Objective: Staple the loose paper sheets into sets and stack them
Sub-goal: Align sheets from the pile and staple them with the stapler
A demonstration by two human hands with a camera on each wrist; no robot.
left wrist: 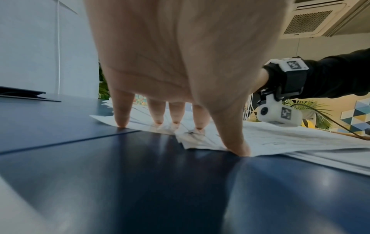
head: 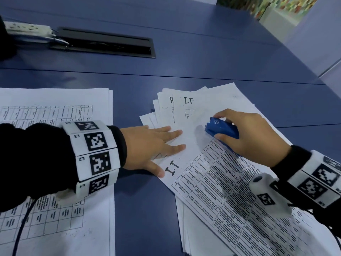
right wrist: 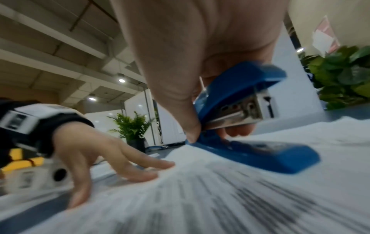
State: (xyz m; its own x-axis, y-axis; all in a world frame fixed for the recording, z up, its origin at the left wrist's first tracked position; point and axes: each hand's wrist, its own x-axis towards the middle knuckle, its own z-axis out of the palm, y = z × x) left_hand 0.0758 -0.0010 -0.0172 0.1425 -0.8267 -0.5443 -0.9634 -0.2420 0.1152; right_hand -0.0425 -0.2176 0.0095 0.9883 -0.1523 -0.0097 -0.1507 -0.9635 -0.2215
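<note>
A fanned heap of loose printed sheets (head: 217, 183) lies on the blue table, right of centre, its top sheet marked "I.T". My left hand (head: 156, 146) lies flat on the heap's left edge, fingers straight and spread; in the left wrist view its fingertips (left wrist: 158, 121) press the paper (left wrist: 280, 137). My right hand (head: 247, 133) grips a blue stapler (head: 221, 129) that sits on the top sheet. In the right wrist view the stapler (right wrist: 250, 123) has its jaws apart, thumb and fingers around its rear, and the left hand (right wrist: 112, 156) rests on the sheets (right wrist: 220, 197).
A second neat pile of printed table sheets (head: 55, 163) lies at the left under my left forearm. A black cable hatch (head: 110, 43) and a white power strip (head: 27, 28) sit at the back left of the blue table (head: 203, 61).
</note>
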